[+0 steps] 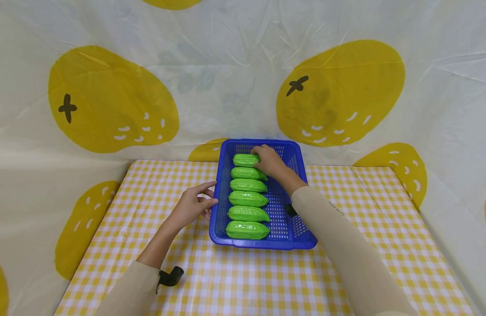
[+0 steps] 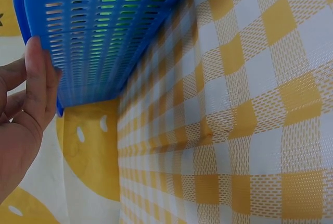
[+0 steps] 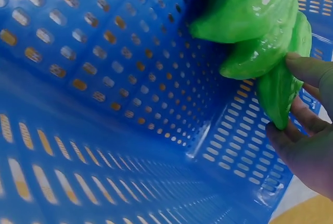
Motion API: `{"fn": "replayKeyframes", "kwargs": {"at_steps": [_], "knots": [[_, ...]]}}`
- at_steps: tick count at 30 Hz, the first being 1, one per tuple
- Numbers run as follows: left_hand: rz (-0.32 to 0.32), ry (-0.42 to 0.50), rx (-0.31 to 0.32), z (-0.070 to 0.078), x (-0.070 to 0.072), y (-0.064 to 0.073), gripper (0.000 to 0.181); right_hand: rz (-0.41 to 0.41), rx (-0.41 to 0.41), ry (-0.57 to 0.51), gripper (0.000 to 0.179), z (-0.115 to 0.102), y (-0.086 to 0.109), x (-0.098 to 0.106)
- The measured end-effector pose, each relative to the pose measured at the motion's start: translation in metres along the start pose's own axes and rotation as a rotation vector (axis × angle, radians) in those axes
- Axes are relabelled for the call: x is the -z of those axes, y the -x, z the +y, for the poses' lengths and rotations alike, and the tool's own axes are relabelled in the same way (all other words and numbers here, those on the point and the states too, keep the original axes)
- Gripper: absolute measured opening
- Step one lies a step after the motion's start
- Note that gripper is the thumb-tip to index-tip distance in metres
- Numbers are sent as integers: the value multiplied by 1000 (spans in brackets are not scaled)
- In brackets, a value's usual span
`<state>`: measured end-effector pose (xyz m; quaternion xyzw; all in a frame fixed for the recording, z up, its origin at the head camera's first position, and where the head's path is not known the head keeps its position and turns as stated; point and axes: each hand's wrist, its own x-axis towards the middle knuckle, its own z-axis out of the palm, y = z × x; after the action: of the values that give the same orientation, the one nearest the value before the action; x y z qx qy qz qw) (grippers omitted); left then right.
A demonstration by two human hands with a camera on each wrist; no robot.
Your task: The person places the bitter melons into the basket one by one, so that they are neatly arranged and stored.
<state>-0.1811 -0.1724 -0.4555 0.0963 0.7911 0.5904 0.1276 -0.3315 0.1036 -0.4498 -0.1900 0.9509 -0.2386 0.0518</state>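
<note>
Several glossy green ridged fruits (image 1: 248,199), pointed at one end like bitter gourds, lie in a row along the left side of a blue plastic basket (image 1: 262,245). At the far end of the row my right hand (image 1: 269,160) grips the farthest green fruit (image 1: 244,160). The right wrist view shows my fingers and thumb around that fruit (image 3: 277,96), close to the neighbouring ones. My left hand (image 1: 193,204) is beside the basket, its fingertips touching the left rim from outside. In the left wrist view those fingers (image 2: 36,73) lie fairly straight against the basket's slotted wall (image 2: 99,41).
The basket stands on a yellow-and-white checked tablecloth (image 1: 156,193), near the table's back edge. Behind it hangs a pale curtain (image 1: 227,87) printed with large yellow fruit shapes. The basket's right half shows bare slotted floor (image 1: 277,219).
</note>
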Motion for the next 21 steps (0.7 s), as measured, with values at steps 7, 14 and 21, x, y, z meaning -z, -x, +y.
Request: {"fn": "replayKeyframes", "kwargs": {"at_steps": [7, 14, 21], "knots": [[6, 5, 3, 1, 0, 1, 58, 32, -3, 11, 41, 0, 1, -6], [5, 4, 1, 1, -1, 0, 58, 53, -48, 33, 42, -2, 0, -10], [4, 11, -3, 0, -1, -1, 58, 69, -48, 20, 46, -4, 1, -6]]}}
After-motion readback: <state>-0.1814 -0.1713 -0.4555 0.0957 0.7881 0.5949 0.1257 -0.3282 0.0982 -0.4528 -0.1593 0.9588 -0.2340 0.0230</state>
